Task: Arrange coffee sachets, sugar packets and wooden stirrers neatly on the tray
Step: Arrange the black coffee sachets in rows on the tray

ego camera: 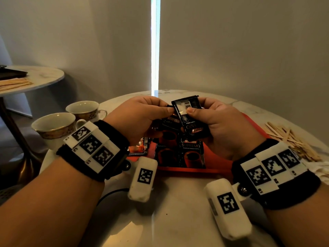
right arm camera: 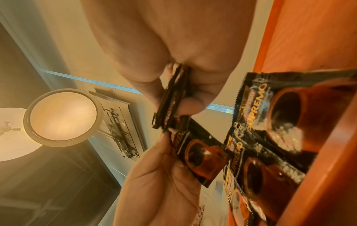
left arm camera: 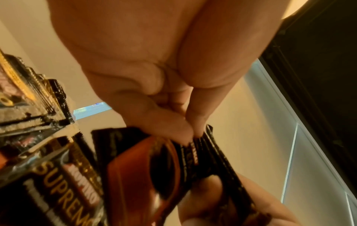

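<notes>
Both hands are raised over a red tray [ego camera: 218, 162] on the marble table. My right hand [ego camera: 193, 108] pinches a small stack of black coffee sachets [ego camera: 188, 120] between thumb and fingers; the stack shows edge-on in the right wrist view [right arm camera: 173, 97]. My left hand [ego camera: 167, 110] pinches the left edge of these sachets, and one sachet with an orange cup print [left arm camera: 146, 165] hangs from its fingers. More black sachets [ego camera: 191, 154] lie side by side on the tray. Wooden stirrers [ego camera: 292, 139] lie in a loose heap right of the tray.
Two gold-trimmed cups [ego camera: 55, 125] [ego camera: 83, 109] stand at the table's left edge. A sachet with an orange print [ego camera: 138, 147] lies at the tray's left side. A second round table [ego camera: 41, 75] at far left carries more stirrers [ego camera: 16, 82] and a dark tray [ego camera: 10, 72].
</notes>
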Available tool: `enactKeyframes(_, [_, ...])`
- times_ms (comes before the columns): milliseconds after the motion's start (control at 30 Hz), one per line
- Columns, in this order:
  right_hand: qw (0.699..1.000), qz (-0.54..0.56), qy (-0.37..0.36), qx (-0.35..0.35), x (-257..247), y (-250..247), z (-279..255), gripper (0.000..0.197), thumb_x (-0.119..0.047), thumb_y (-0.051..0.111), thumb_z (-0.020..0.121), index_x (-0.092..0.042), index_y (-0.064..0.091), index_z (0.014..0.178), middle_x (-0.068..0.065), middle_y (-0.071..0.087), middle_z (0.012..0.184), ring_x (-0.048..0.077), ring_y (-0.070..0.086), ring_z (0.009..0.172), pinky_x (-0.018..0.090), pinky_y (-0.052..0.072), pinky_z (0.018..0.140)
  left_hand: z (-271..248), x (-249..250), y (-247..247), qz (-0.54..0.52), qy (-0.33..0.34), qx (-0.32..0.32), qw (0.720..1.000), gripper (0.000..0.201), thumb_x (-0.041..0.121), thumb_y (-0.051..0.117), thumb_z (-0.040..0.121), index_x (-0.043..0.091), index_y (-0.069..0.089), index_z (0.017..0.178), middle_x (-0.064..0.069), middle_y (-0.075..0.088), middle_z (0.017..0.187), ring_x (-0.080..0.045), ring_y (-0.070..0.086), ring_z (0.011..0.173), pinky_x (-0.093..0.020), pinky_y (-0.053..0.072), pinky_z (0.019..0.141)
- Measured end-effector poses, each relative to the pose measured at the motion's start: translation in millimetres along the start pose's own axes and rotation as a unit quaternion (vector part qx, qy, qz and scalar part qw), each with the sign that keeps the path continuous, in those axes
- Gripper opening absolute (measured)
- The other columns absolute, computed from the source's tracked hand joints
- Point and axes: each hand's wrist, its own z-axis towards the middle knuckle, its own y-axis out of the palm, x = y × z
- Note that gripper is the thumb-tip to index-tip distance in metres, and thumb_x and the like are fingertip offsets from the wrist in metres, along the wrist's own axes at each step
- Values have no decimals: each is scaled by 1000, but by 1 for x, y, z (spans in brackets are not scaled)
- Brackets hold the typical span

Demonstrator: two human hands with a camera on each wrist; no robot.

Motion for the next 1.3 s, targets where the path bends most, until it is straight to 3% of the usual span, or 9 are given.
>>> enactKeyframes(200, [999, 42, -18, 14, -2, -9, 7, 33, 1, 59, 92, 0, 58, 125, 15, 73, 92, 25, 72, 73, 34, 59, 58, -2, 7, -12, -71, -5, 60, 996, 5, 11, 61, 95, 11, 63, 90, -9, 71, 82, -21, 69, 64, -23, 47, 43])
enactKeyframes(333, [991, 67, -39, 113, -2, -30, 22, 30, -5, 59, 96, -7, 55, 125, 7, 71, 81, 20, 70, 64, 26, 53, 45, -1, 8, -34, -100, -1, 144, 985, 12, 9, 57, 97, 14, 61, 87, -9, 69, 82, -21, 65, 60, -18, 40, 37])
enactKeyframes(433, [980, 52, -23, 188, 11, -51, 34, 38, -9, 61, 96, -9, 52, 133, 9, 70, 93, 21, 71, 73, 25, 51, 44, 2, 2, -48, -72, -30, 173, 982, 15, 6, 53, 99, 14, 64, 94, -12, 67, 89, -20, 63, 61, -17, 40, 37])
enactKeyframes(533, [972, 36, 18, 232, 25, -66, 42, 41, -11, 63, 95, -10, 52, 135, 14, 71, 107, 24, 72, 83, 26, 51, 45, 6, -7, -55, -7, -94, 161, 983, 20, 4, 51, 99, 13, 68, 95, -13, 69, 91, -20, 67, 61, -19, 44, 39])
enactKeyframes(667, [972, 26, 38, 231, 30, -72, 46, 36, -13, 65, 94, -10, 57, 128, 14, 71, 111, 25, 72, 90, 26, 52, 47, 11, -17, -59, 33, -152, 140, 978, 21, 5, 51, 99, 15, 68, 91, -10, 68, 87, -18, 68, 63, -22, 47, 42])
enactKeyframes(900, [973, 13, 43, 227, 32, -73, 47, 37, -12, 66, 93, -11, 55, 129, 16, 71, 113, 28, 72, 93, 26, 52, 46, 8, -18, -59, 86, -195, 118, 970, 9, 4, 59, 95, 6, 67, 96, -15, 68, 91, -19, 64, 58, -23, 50, 43])
enactKeyframes(1100, [973, 16, 41, 226, 35, -75, 50, 44, -12, 67, 92, -11, 53, 134, 15, 72, 111, 27, 73, 93, 27, 52, 47, 8, -19, -61, 131, -202, 134, 961, 11, 1, 63, 91, 4, 72, 97, -23, 63, 97, -28, 51, 80, -19, 42, 44])
enactKeyframes(1300, [973, 19, 40, 227, 35, -77, 51, 47, -12, 68, 91, -13, 51, 135, 14, 72, 111, 27, 74, 92, 29, 54, 50, 7, -17, -63, 171, -208, 142, 952, 10, 9, 70, 88, 6, 75, 96, -17, 66, 91, -19, 51, 64, -23, 39, 46])
